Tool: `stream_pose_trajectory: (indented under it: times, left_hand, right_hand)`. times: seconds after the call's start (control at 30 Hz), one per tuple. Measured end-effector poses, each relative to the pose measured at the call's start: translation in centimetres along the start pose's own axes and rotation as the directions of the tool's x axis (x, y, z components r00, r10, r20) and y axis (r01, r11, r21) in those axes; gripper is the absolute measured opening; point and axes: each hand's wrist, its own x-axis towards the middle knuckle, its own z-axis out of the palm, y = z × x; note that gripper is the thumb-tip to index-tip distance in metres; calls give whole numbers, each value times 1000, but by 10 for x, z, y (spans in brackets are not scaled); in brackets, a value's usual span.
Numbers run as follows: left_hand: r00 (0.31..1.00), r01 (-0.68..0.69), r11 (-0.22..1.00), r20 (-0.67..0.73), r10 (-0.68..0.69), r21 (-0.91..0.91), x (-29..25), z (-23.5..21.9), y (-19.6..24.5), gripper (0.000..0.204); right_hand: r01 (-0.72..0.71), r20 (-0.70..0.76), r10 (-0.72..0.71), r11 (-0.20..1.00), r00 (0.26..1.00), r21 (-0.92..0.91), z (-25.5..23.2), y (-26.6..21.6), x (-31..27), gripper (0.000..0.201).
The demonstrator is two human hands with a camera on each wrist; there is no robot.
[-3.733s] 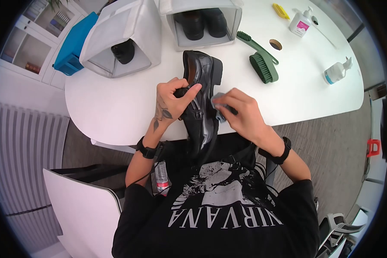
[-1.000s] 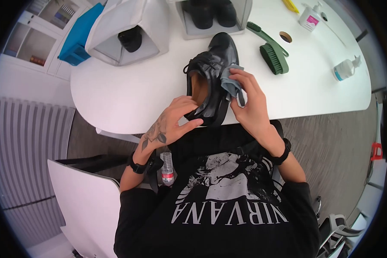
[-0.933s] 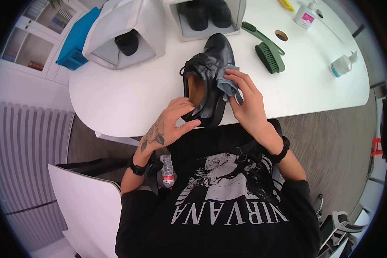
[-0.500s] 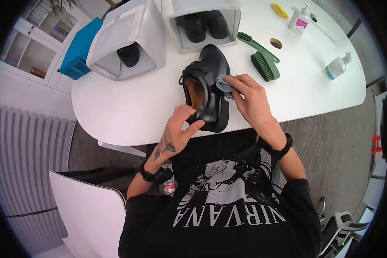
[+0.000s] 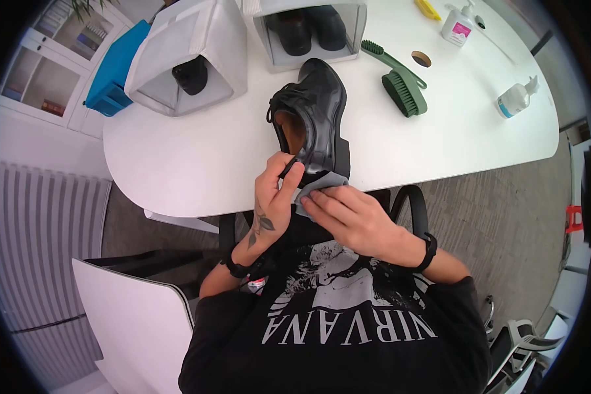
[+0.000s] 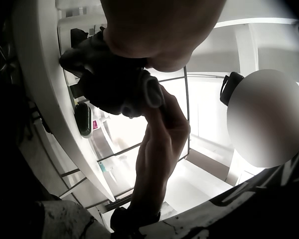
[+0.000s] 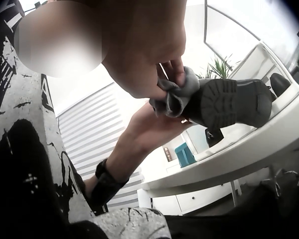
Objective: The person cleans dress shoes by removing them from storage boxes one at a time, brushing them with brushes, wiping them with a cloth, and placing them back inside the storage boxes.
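Observation:
A glossy black lace-up shoe (image 5: 325,111) with a tan lining points its toe away from me, heel at the table's near edge. My left hand (image 5: 276,194) grips it by the rim of the heel opening, thumb outside. In my right hand (image 5: 354,220) is a grey cloth (image 5: 330,180), pinched and pressed to the back of the heel. The right wrist view shows the ridged sole (image 7: 219,103) facing that camera, with the bunched cloth (image 7: 183,92) at the heel end. From the left wrist, the shoe is a dark shape beside the right hand (image 6: 162,132).
Two white boxes with open fronts, the left box (image 5: 187,62) and the right box (image 5: 248,39), hold black shoes at the back. A green brush (image 5: 400,82) lies right of the shoe. Beyond are a pump bottle (image 5: 458,26), a spray bottle (image 5: 515,100) and a blue container (image 5: 115,72).
The shoe, earlier toe toward me, has been turned round to point away. The cloth has since moved from the shoe's right side to the back of its heel.

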Motion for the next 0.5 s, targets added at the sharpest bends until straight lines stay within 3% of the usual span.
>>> stream_pose_trajectory:
  times: [0.2,0.27,0.33,0.37,0.43,0.5]
  left_hand:
    - [994,94,978,-30,-101,-184,4,8,19,26]
    - [995,96,973,-16,-102,-211,3,9,12,27]
    - [992,108,950,-27,-121,-294,3,10,9,27]
    - [992,108,949,-30,-122,-295,4,7,10,27]
    - [971,241,924,69,-231,-297,4,2,20,33]
    - [979,205,923,56,-197,-325,8,8,26,31]
  right_hand:
    - [-47,-101,42,998,994,-39,-22,32,32,45]
    - [-146,-85,151,988,985,58,-26,45,42,42]
    - [-155,-80,165,981,983,119,-25,37,42,38]
    - [-54,-71,59,996,996,75,-20,27,36,36]
    - [165,12,-165,985,986,-55,-12,12,23,33]
    - [168,16,-167,983,986,-78,-11,17,18,34]
